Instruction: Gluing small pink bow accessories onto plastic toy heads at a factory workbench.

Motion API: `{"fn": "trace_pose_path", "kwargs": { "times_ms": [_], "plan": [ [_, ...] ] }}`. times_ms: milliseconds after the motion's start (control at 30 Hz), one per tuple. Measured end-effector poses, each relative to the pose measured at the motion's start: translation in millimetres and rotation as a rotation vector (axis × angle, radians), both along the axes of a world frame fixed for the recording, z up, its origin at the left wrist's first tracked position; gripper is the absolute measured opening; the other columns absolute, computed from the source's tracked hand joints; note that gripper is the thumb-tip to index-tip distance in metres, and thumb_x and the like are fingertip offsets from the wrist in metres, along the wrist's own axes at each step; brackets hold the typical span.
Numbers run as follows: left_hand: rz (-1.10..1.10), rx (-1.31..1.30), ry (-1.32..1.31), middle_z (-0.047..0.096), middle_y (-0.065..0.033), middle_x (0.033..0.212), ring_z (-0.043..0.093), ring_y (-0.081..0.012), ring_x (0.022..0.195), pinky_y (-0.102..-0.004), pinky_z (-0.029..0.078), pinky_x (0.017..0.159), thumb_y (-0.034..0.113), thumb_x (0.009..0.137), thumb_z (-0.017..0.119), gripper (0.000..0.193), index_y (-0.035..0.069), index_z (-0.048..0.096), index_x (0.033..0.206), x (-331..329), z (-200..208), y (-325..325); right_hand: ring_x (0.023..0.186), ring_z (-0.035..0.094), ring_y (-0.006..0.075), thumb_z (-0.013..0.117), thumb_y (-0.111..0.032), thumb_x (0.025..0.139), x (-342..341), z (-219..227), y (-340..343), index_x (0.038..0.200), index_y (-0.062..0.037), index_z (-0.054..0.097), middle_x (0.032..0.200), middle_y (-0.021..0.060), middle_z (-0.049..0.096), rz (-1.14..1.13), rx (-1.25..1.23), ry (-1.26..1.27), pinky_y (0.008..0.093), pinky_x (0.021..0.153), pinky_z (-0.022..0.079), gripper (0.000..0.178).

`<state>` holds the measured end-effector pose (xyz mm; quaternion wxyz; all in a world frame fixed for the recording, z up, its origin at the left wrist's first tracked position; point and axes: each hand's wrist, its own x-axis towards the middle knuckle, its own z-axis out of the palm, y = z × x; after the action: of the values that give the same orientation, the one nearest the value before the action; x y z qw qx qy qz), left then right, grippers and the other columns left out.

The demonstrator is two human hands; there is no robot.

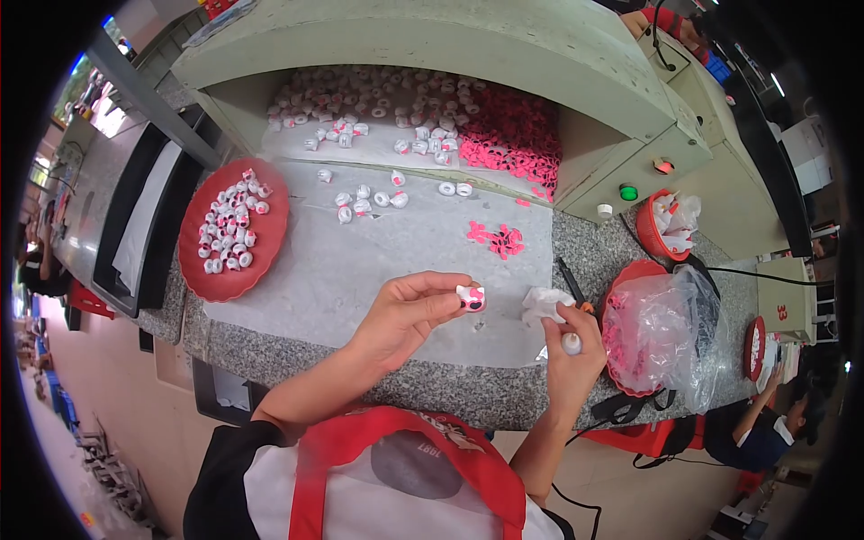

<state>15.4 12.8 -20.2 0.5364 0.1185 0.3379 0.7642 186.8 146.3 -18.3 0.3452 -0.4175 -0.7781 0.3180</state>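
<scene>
My left hand [409,319] pinches a small white moulded piece [471,299] with pink and black parts on it, held above the sheet. My right hand [576,355] is closed around a small white bottle [571,343] with a narrow tip. Its fingertips reach a crumpled white tissue [543,304]; whether they grip it I cannot tell. Beyond my hands, a small heap of pink pieces [498,239] lies on the white sheet [297,243]. Several loose white pieces [363,192] are scattered farther back.
A red dish [191,263] of white-and-pink pieces stands at left. A pale metal housing [441,45] covers more white and pink pieces at the back. To the right are a black-handled tool [569,279], a plastic-covered red basin [621,382] and a red basket [650,236]. Another person [765,423] sits far right.
</scene>
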Motion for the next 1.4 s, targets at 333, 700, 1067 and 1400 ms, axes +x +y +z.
{"fn": "trace_pose_path", "kwargs": {
  "times_ms": [333,700,1067,1400],
  "plan": [
    [-0.004,-0.059,0.029,0.06,-0.0119,0.093,0.061,-0.0195,0.086,-0.0268,0.052,0.075,0.006,0.083,0.054,0.023,-0.004,0.053,0.104,1.1,4.7,-7.2,0.069,0.057,0.0121,0.065,0.01,0.064,-51.4,15.1,-41.8,0.094,0.0009,0.057,0.095,0.0119,0.057,0.496,-0.236,0.379,0.022,0.062,0.046,0.032],
    [0.398,-0.299,0.69,0.063,-0.0097,0.088,0.061,-0.0152,0.078,-0.0251,0.048,0.068,-0.001,0.076,0.06,0.022,-0.002,0.058,0.098,-38.6,-16.4,-45.0,0.067,0.057,0.0125,0.065,0.005,0.07,-96.7,-16.8,-62.2,0.089,0.0029,0.056,0.093,0.0119,0.059,0.528,-0.542,0.489,0.0219,0.059,0.047,0.021],
    [0.723,-1.007,1.728,0.055,-0.01,0.085,0.057,-0.0259,0.074,-0.0362,0.047,0.06,0.009,0.068,0.064,0.029,0.013,0.06,0.096,-122.9,-78.5,-25.6,0.063,0.05,0.0058,0.067,0.002,0.069,-91.2,-14.0,-70.0,0.096,-0.0042,0.051,0.087,0.0046,0.055,0.434,-0.601,0.288,0.0187,0.053,0.04,0.032],
    [-0.028,0.07,-0.062,0.057,-0.0122,0.106,0.058,-0.0202,0.094,-0.0296,0.046,0.082,0.005,0.082,0.054,0.031,-0.002,0.051,0.112,-41.3,9.7,-20.8,0.071,0.055,0.0163,0.05,0.011,0.074,-61.6,16.5,-51.5,0.105,-0.003,0.037,0.087,0.0114,0.052,0.357,-0.594,0.539,0.0263,0.066,0.047,0.037]
  ]
}}
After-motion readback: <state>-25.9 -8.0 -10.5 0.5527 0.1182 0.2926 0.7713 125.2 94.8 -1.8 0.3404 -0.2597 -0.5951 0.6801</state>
